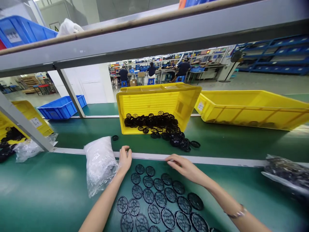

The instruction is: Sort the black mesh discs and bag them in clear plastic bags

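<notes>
Black spoked plastic wheels (160,199) lie flat in loose rows on the green table, between my forearms. My left hand (125,159) is beyond their far left end, next to a clear plastic bag with white contents (100,161). Its fingers are slightly bent and apart, and I see nothing in them. To the right, my right hand (184,168) hovers near the pale strip (149,156), fingers reaching left with a small gap between them; no held part shows. Ahead, a yellow bin (147,100) tipped on its side spills a heap of black wheels (169,124).
Another yellow bin (253,106) stands at right, near a bag of dark parts (287,172). A blue bin (62,107) is at far left, behind a metal post (70,91). A shelf beam (154,35) crosses overhead. People sit at distant benches.
</notes>
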A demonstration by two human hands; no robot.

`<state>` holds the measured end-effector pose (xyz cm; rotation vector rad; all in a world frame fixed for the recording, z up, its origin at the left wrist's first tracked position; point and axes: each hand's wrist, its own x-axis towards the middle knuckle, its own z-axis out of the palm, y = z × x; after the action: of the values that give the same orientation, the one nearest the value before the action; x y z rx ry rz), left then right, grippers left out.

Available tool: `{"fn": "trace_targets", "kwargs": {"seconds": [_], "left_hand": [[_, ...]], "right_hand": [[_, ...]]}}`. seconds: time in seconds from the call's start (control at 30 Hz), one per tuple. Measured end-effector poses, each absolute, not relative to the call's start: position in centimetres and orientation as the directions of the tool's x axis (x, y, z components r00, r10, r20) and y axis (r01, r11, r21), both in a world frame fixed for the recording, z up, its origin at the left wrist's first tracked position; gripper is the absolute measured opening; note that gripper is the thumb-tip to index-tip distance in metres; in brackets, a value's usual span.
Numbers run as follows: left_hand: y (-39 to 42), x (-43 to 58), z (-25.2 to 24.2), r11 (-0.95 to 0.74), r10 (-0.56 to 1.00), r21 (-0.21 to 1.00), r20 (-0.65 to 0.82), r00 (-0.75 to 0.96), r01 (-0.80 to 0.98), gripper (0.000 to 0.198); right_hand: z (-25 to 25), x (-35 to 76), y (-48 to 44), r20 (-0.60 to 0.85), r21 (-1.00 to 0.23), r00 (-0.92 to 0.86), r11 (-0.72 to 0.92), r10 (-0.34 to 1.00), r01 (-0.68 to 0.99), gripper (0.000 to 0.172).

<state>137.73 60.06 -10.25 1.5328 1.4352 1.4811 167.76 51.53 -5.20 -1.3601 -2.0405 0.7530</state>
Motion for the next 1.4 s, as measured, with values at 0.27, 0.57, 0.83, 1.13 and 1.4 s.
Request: {"fn": "trace_targets", "kwargs": {"seconds": [0.27, 0.57, 0.83, 1.13, 1.4], "left_hand": [[66.0, 133.7, -5.3, -0.082, 0.919, 0.744, 0.314, -0.239, 0.663, 0.028], [60.8, 141.2, -2.3, -0.258, 0.951, 0.692, 0.305, 0.052, 0.674, 0.017], [47.5, 158.5, -5.1, -0.654, 0.56, 0.733, 0.301, 0.772, 0.189, 0.026], [41.6, 159.1, -3.4, -0.718, 0.51, 0.674, 0.343, 0.789, 0.171, 0.035], [28.3, 145.1, -6.8, -0.993, -0.074, 0.087, 0.028, 0.997, -0.076, 0.071]], "right_hand": [[-11.0, 183.3, 33.7, 0.003, -0.845, 0.424, -0.225, 0.905, 0.486, 0.061], [-11.8, 183.8, 24.6, 0.051, -0.869, 0.571, -0.246, 0.819, 0.43, 0.053], [-11.8, 182.9, 24.0, 0.164, -0.82, 0.514, -0.173, 0.842, 0.545, 0.045], [-12.6, 182.8, 23.5, 0.315, -0.738, 0.411, -0.051, 0.855, 0.673, 0.037], [-13.7, 181.7, 23.7, 0.473, -0.425, 0.21, 0.013, 0.856, 0.905, 0.035]]}}
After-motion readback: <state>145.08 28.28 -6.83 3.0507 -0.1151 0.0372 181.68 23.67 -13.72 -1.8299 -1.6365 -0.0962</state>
